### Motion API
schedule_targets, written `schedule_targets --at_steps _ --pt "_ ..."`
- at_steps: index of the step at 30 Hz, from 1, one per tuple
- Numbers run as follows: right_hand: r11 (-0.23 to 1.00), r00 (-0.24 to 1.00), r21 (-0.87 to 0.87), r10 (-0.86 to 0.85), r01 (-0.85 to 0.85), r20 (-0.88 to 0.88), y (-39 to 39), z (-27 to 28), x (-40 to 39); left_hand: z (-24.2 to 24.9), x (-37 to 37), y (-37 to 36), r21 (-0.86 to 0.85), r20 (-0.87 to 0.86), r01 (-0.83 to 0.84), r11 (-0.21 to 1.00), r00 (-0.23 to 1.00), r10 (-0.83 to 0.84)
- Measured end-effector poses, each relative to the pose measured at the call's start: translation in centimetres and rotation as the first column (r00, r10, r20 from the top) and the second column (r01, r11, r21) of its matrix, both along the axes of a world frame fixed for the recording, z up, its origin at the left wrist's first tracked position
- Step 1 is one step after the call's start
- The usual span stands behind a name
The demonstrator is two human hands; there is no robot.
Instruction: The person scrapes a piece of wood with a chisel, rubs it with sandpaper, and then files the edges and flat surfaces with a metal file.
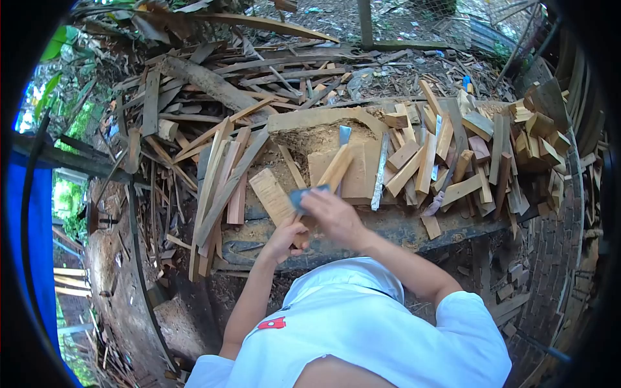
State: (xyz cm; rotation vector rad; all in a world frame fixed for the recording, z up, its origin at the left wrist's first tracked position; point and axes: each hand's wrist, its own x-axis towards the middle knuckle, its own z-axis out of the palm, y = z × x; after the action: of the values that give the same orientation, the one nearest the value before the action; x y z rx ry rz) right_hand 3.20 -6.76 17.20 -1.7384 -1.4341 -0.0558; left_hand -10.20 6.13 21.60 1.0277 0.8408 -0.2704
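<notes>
Left hand (284,242): fingers pinch board (270,193) low, long axis up-left. Right hand (335,216): fingers pinch blue pad (299,199), board's right edge.

Head-worn view, forward and down.

Outdoors, bright daylight. Blue sheet (32,258) hangs along left edge, green foliage (79,200) beside it. Wire mesh (420,9), upright post (365,24) beyond littered ground (310,24). Brickwork (546,284) at right.
</notes>
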Motion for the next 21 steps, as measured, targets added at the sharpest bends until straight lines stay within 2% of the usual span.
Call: schedule_targets --at_steps 1,2,3,5,7,9,11,12,13,14,15,17,18,21 --pt "0.999 0.997 -0.014 -0.032 0.031 -0.067 0.3 -0.5 1.6 0.5 0.0 -0.4 0.005 0.020 0.010 1.000 1.000 -0.010" --pt "0.994 0.992 -0.016 -0.111 0.110 -0.061 0.8 -2.2 3.8 -0.1 -0.2 -0.6 0.108 -0.006 0.087 0.990 0.996 -0.087" --pt "0.970 0.970 0.031 -0.241 0.239 0.043 1.6 -4.7 5.7 0.0 -0.1 -0.8 0.113 -0.006 0.079 0.991 0.997 -0.078" --pt "0.962 0.958 0.043 -0.272 0.270 0.085 2.5 -6.1 6.1 0.3 0.1 -1.1 0.114 -0.030 0.061 0.992 0.998 -0.058" --pt "0.997 0.996 0.036 -0.070 0.072 -0.051 1.4 -1.5 2.3 0.4 0.4 -0.9 0.157 -0.043 0.073 0.985 0.997 -0.067" --pt "0.994 0.997 0.104 0.033 -0.040 0.064 0.9 -0.9 -1.2 -0.1 0.3 -0.8 0.189 -0.068 0.069 0.980 0.996 -0.057" --pt "0.991 0.995 0.101 0.080 -0.085 0.059 0.7 -1.2 0.8 -1.3 -0.3 -0.8 0.356 -0.089 0.199 0.913 0.980 -0.179" --pt "0.999 0.999 0.010 0.038 -0.039 0.017 1.0 -2.2 2.9 -1.4 -0.4 -0.9 0.388 -0.122 0.244 0.889 0.969 -0.212" --pt "0.993 0.996 0.090 -0.082 0.080 0.028 1.8 -4.2 5.2 -1.4 -0.5 -1.1 0.381 -0.130 0.243 0.892 0.969 -0.208" --pt "0.985 0.986 0.060 -0.163 0.162 0.020 2.5 -6.3 7.6 -1.1 -0.2 -1.3 0.457 -0.150 0.284 0.843 0.959 -0.242" --pt "0.986 0.987 0.061 -0.157 0.156 0.019 2.5 -6.5 7.3 -0.9 -0.1 -1.5 0.531 -0.172 0.322 0.784 0.947 -0.272" --pt "0.957 0.962 -0.100 -0.274 0.272 -0.012 2.9 -6.5 6.9 0.0 0.2 -1.6 0.509 -0.191 0.311 0.802 0.950 -0.248" --pt "0.971 0.974 0.079 -0.222 0.225 -0.039 2.5 -4.9 4.8 0.3 0.6 -1.4 0.481 -0.206 0.299 0.824 0.952 -0.226" --pt "0.988 0.994 0.137 0.051 -0.064 0.092 0.6 -2.0 1.1 0.0 0.5 -1.2 0.538 -0.218 0.338 0.773 0.941 -0.259"
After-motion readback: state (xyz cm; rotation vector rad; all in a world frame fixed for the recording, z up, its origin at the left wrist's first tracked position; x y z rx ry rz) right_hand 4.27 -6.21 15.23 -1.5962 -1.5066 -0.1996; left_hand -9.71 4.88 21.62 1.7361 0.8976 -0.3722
